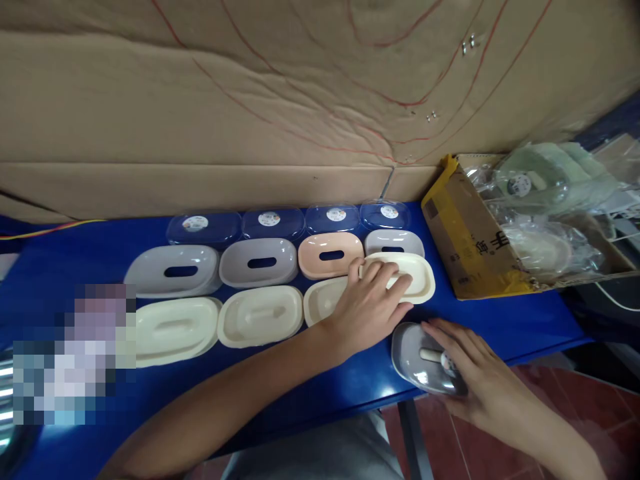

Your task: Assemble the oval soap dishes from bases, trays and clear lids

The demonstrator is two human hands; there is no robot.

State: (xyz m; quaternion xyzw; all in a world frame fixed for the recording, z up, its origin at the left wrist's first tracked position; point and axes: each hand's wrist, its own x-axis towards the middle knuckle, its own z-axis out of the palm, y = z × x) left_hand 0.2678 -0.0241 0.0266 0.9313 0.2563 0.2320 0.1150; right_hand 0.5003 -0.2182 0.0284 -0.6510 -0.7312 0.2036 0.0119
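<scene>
My left hand (373,303) has its fingers curled over the rightmost cream oval tray (423,277), gripping it; the tray overlaps the front of a grey slotted piece (395,241). At the table's front edge, my right hand (465,363) holds a grey oval box (417,367) with a clear lid, a pale inner part and a round sticker. Left of my left hand stand more cream trays (260,317) in a row. Behind them are grey slotted pieces (257,263) and a peach one (331,255). Clear lids (273,220) with stickers line the back.
An open cardboard box (465,247) with plastic-wrapped items, some pale green (545,177), stands at the right on the blue table (300,387). A cardboard wall (200,120) rises behind. A blurred patch covers things at the left. Red floor tiles show beyond the front edge.
</scene>
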